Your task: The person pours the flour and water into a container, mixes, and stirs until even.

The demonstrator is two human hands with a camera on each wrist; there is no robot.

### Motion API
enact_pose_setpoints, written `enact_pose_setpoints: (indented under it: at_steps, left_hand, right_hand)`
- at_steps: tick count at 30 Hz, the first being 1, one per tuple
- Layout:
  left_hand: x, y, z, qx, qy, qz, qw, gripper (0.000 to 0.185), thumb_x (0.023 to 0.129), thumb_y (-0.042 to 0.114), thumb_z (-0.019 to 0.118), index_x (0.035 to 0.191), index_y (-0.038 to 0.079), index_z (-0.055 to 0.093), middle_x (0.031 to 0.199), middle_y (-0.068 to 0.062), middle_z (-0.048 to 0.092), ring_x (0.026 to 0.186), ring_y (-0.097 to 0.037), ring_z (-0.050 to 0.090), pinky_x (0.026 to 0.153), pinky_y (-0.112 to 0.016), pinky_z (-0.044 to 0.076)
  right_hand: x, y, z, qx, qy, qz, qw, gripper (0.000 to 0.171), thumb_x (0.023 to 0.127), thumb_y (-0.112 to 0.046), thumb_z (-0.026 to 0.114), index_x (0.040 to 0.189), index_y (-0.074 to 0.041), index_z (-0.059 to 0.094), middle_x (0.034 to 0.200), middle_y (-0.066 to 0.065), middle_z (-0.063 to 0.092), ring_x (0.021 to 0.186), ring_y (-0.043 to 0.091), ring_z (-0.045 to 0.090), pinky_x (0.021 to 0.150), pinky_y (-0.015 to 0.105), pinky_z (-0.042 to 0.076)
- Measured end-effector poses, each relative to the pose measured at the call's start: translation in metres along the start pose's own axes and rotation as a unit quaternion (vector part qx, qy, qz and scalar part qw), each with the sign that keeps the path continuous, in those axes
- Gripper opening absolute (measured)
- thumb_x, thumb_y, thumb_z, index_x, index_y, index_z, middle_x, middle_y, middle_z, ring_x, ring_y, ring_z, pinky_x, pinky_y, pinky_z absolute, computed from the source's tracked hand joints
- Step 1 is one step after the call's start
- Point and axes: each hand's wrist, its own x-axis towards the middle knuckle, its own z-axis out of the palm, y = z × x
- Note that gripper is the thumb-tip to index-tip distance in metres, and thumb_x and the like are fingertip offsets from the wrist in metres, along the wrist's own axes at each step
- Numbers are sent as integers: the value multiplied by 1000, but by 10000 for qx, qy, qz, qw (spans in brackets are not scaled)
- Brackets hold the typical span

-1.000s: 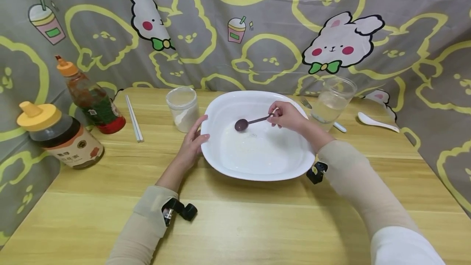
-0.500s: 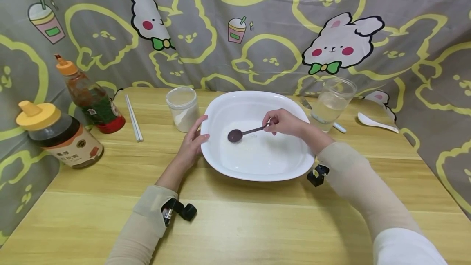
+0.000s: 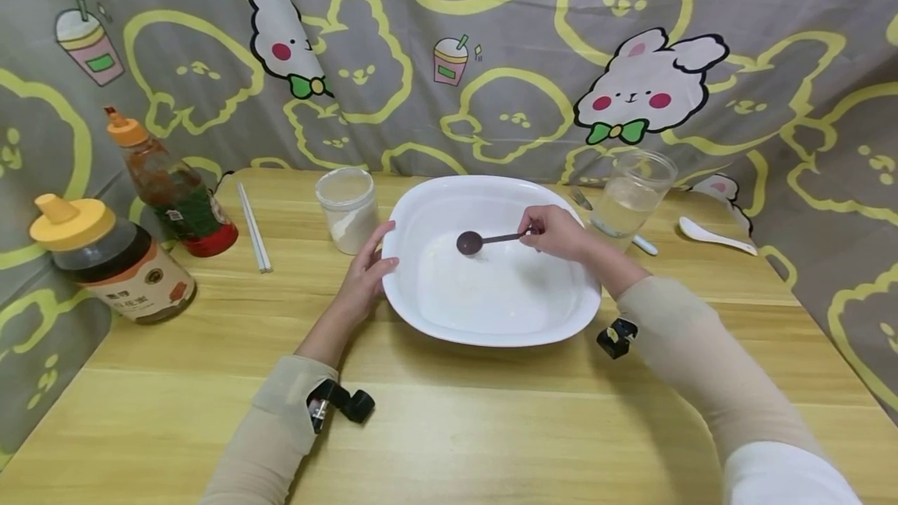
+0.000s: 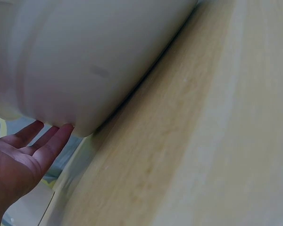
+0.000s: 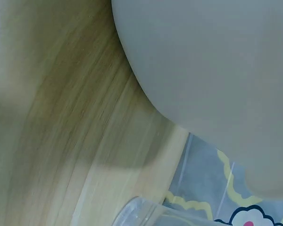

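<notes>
A wide white bowl (image 3: pixel 414 209) stands mid-table on the wooden table (image 3: pixel 449 411). My right hand (image 3: pixel 557 231) pinches the handle of a small brown spoon (image 3: pixel 484 240), whose scoop hangs over the bowl's far inner part. My left hand (image 3: pixel 368 267) rests with straight fingers against the bowl's left rim. In the left wrist view the left hand's fingers (image 4: pixel 35 146) touch the bowl's outer wall (image 4: pixel 94 56). The right wrist view shows only the bowl's underside (image 5: pixel 212 61) and the table (image 5: pixel 75 122); the right hand is out of sight there.
A clear jar of white powder (image 3: pixel 347 209) stands left of the bowl, with white chopsticks (image 3: pixel 254 226) beyond it. Two sauce bottles (image 3: pixel 171 185) (image 3: pixel 112 259) stand at the left. At the right are a water glass (image 3: pixel 631 193), a fork (image 3: pixel 582 197) and a white spoon (image 3: pixel 715 236).
My right hand has carried the spoon toward the left front of the bowl and then back to the far middle. The left hand has stayed on the rim.
</notes>
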Motion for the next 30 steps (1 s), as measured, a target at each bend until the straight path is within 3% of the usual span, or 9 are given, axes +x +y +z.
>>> enact_pose_setpoints:
  at_steps: [5, 9, 15, 19, 24, 27, 30]
  left_hand:
    - [-1, -1, 2, 5, -5, 26, 10000, 58, 79, 9, 48, 134, 18, 30, 121, -21, 39, 100, -40, 43, 63, -34, 51]
    - [0, -1, 2, -21, -6, 31, 10000, 59, 79, 9, 48, 134, 18, 29, 122, -20, 38, 99, -38, 45, 63, -33, 51]
    - [0, 0, 2, -51, 6, 86, 9999, 58, 79, 8, 48, 134, 17, 29, 121, -22, 38, 99, -40, 44, 62, -33, 52]
    - [0, 0, 0, -28, 19, 41, 10000, 58, 80, 8, 48, 134, 17, 30, 120, -21, 39, 97, -36, 46, 61, -32, 52]
    - [0, 0, 0, 6, 23, 1, 10000, 58, 80, 8, 48, 134, 18, 30, 121, -20, 39, 96, -33, 47, 62, -33, 51]
    - [0, 0, 0, 2, 26, 2, 10000, 58, 80, 9, 48, 134, 19, 30, 122, -19, 39, 97, -33, 46, 62, -33, 51]
    - [0, 0, 1, -15, 26, 9, 10000, 58, 80, 8, 48, 134, 18, 30, 122, -20, 38, 98, -36, 45, 62, -33, 52]
  right_hand:
    - [6, 0, 8, 592, -436, 169, 9972, 4, 78, -3, 59, 82, -2, 57, 59, 14, 53, 57, 30, 49, 48, 26, 35]
    - [5, -3, 11, 906, -995, 59, 9909, 4, 78, -3, 59, 82, -3, 58, 56, 10, 51, 53, 27, 45, 47, 25, 34]
    - [-12, -2, -4, 589, -1408, -286, 9879, 4, 78, 1, 58, 77, -3, 58, 55, 6, 50, 50, 17, 42, 47, 24, 34]
    - [-20, -3, -19, -149, -1184, -346, 9922, 6, 76, 1, 58, 75, -5, 57, 57, 3, 50, 53, 15, 42, 50, 26, 35]
    - [-15, 1, -30, -902, -517, -230, 9943, 7, 76, 0, 58, 74, -6, 56, 58, 2, 49, 56, 17, 41, 53, 28, 34]
    - [-5, 3, -27, -790, -257, 111, 9965, 4, 77, -2, 58, 76, -5, 55, 59, 3, 50, 55, 17, 43, 51, 28, 35]
    - [6, 4, -18, -228, -125, 427, 9987, 4, 77, -1, 58, 77, -3, 55, 57, 4, 52, 52, 16, 46, 48, 26, 36]
